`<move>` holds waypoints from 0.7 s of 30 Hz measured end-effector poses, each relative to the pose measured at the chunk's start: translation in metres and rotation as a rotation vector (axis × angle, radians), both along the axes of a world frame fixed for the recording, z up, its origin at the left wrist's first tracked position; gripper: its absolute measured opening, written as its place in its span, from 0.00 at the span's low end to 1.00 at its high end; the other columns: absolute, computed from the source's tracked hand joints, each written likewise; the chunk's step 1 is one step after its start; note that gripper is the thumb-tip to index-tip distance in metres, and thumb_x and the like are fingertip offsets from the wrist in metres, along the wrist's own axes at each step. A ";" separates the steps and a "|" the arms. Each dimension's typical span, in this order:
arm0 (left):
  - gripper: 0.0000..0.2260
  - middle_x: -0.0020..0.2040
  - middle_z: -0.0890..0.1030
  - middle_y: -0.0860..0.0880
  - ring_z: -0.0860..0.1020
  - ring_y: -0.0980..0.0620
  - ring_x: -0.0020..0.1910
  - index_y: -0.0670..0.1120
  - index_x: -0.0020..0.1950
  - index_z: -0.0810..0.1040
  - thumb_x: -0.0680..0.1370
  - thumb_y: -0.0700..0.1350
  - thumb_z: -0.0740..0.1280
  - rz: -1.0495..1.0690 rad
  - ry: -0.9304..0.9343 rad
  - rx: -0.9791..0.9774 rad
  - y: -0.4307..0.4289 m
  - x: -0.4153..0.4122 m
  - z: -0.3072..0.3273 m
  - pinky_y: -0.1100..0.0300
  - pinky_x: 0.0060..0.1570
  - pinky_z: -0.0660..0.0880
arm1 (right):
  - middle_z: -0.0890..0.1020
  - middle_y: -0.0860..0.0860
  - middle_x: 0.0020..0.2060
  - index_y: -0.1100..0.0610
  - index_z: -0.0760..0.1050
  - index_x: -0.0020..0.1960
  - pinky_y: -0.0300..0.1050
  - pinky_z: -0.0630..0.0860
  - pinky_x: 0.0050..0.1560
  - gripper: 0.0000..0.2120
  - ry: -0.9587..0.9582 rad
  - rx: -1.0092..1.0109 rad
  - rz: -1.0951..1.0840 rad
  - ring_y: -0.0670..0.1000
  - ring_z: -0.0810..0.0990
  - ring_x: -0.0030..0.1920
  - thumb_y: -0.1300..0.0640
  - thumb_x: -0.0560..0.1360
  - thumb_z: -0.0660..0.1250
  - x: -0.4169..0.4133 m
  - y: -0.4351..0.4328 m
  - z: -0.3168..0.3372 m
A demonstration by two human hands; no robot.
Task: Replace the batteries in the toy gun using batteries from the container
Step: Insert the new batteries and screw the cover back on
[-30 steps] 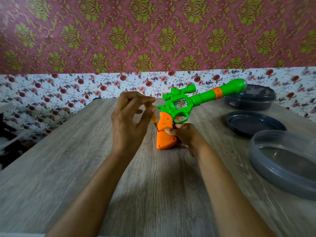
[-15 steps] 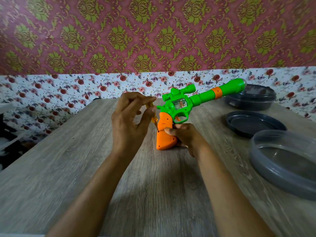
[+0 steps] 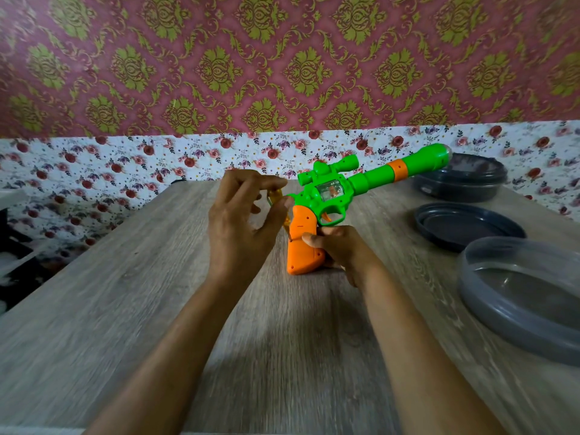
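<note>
Head view. Shows the toy gun (image 3: pixel 332 200) standing butt-down near the middle of the wooden table (image 3: pixel 125 309), barrel slanting up to the right. Clenches right hand (image 3: pixel 340 251) round the lower front of the orange grip (image 3: pixel 301 246), thumb on its side. Pinches a yellow-handled screwdriver (image 3: pixel 276 197) between thumb and fingertips of left hand (image 3: pixel 238 233), tip set against the grip's rear edge, presumably at the battery-cover screw. Shows no batteries, only a lidded dark tub (image 3: pixel 461 183), loose dark lid (image 3: pixel 467 227) and grey translucent bowl (image 3: pixel 502 326) to the right, contents hidden. To do well: keep the shaft square to the screw, press in while twisting, pin the butt to the table to stop any swivel, and catch the tiny screw before a roll-away. Compared with a second ago, barely differs: same places for gun, right hand and tubs; only a slight shift of left fingertips round the handle.
</note>
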State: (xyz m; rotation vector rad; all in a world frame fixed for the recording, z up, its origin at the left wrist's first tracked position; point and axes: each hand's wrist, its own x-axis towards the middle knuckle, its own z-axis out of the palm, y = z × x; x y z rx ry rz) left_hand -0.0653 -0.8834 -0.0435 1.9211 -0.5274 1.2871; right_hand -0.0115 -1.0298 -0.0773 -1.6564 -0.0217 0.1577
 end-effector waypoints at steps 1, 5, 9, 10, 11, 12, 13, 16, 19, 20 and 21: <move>0.08 0.47 0.75 0.46 0.73 0.61 0.43 0.44 0.52 0.79 0.74 0.42 0.69 0.009 0.006 -0.007 0.000 0.001 -0.001 0.62 0.38 0.74 | 0.80 0.54 0.49 0.58 0.77 0.59 0.48 0.74 0.54 0.14 -0.001 0.003 -0.002 0.52 0.78 0.50 0.60 0.73 0.67 0.000 0.000 0.000; 0.10 0.49 0.75 0.51 0.73 0.61 0.43 0.43 0.57 0.76 0.76 0.41 0.66 0.034 0.025 -0.024 0.000 0.002 -0.001 0.58 0.39 0.75 | 0.80 0.57 0.55 0.58 0.77 0.60 0.51 0.74 0.58 0.15 -0.004 -0.008 -0.005 0.56 0.79 0.55 0.60 0.73 0.67 0.000 0.001 0.001; 0.11 0.50 0.77 0.47 0.74 0.60 0.48 0.42 0.57 0.78 0.76 0.36 0.64 0.018 -0.002 0.017 -0.001 0.001 -0.001 0.66 0.44 0.75 | 0.80 0.58 0.57 0.58 0.76 0.61 0.53 0.74 0.59 0.15 -0.001 -0.020 -0.002 0.57 0.78 0.58 0.60 0.74 0.67 -0.001 0.001 0.000; 0.10 0.51 0.77 0.48 0.75 0.58 0.49 0.42 0.57 0.79 0.76 0.37 0.64 0.004 -0.003 0.014 -0.001 0.001 -0.001 0.65 0.44 0.76 | 0.80 0.58 0.57 0.58 0.76 0.60 0.53 0.74 0.59 0.15 0.001 -0.021 0.001 0.57 0.78 0.58 0.60 0.74 0.67 -0.001 0.001 0.000; 0.09 0.51 0.76 0.49 0.76 0.57 0.49 0.42 0.56 0.79 0.76 0.38 0.65 -0.008 -0.005 0.009 -0.001 0.001 -0.002 0.63 0.44 0.77 | 0.80 0.58 0.57 0.57 0.76 0.60 0.53 0.74 0.59 0.15 0.005 -0.021 0.003 0.56 0.78 0.57 0.60 0.74 0.67 -0.001 0.001 0.000; 0.09 0.51 0.75 0.50 0.76 0.56 0.49 0.43 0.55 0.80 0.76 0.40 0.67 -0.012 -0.008 0.002 -0.001 0.001 -0.001 0.61 0.42 0.77 | 0.80 0.57 0.57 0.57 0.76 0.60 0.52 0.74 0.59 0.15 0.008 -0.018 0.003 0.56 0.78 0.56 0.60 0.74 0.67 0.000 0.001 0.000; 0.08 0.50 0.74 0.51 0.76 0.57 0.48 0.44 0.54 0.80 0.76 0.42 0.68 -0.007 -0.014 -0.007 0.000 0.001 -0.002 0.61 0.40 0.76 | 0.80 0.57 0.57 0.57 0.76 0.60 0.52 0.74 0.58 0.15 0.009 -0.014 0.004 0.55 0.78 0.56 0.60 0.74 0.67 0.000 0.001 0.000; 0.09 0.47 0.75 0.51 0.74 0.63 0.44 0.49 0.54 0.79 0.75 0.41 0.69 -0.003 -0.030 -0.020 0.001 0.002 -0.002 0.62 0.38 0.75 | 0.80 0.57 0.56 0.57 0.76 0.61 0.51 0.74 0.57 0.15 0.004 -0.017 0.010 0.53 0.78 0.53 0.59 0.74 0.67 0.001 0.001 -0.001; 0.13 0.51 0.77 0.53 0.76 0.66 0.45 0.48 0.60 0.76 0.77 0.38 0.66 -0.008 -0.005 -0.010 0.000 0.002 -0.003 0.67 0.41 0.75 | 0.80 0.58 0.57 0.58 0.76 0.59 0.53 0.74 0.59 0.14 0.007 -0.017 0.007 0.57 0.78 0.58 0.60 0.74 0.67 0.000 0.001 -0.001; 0.14 0.52 0.77 0.54 0.76 0.64 0.46 0.46 0.62 0.76 0.77 0.38 0.64 -0.004 0.005 -0.001 0.000 0.002 -0.002 0.67 0.42 0.76 | 0.80 0.59 0.58 0.59 0.77 0.59 0.54 0.74 0.59 0.14 0.007 -0.014 0.005 0.58 0.78 0.59 0.60 0.74 0.67 -0.001 0.000 0.000; 0.14 0.53 0.78 0.53 0.77 0.62 0.48 0.45 0.63 0.76 0.78 0.38 0.63 -0.008 0.009 0.014 0.000 0.002 -0.002 0.65 0.44 0.77 | 0.79 0.59 0.58 0.59 0.76 0.59 0.53 0.74 0.58 0.14 0.005 -0.012 0.004 0.58 0.77 0.59 0.61 0.74 0.67 -0.002 0.000 0.001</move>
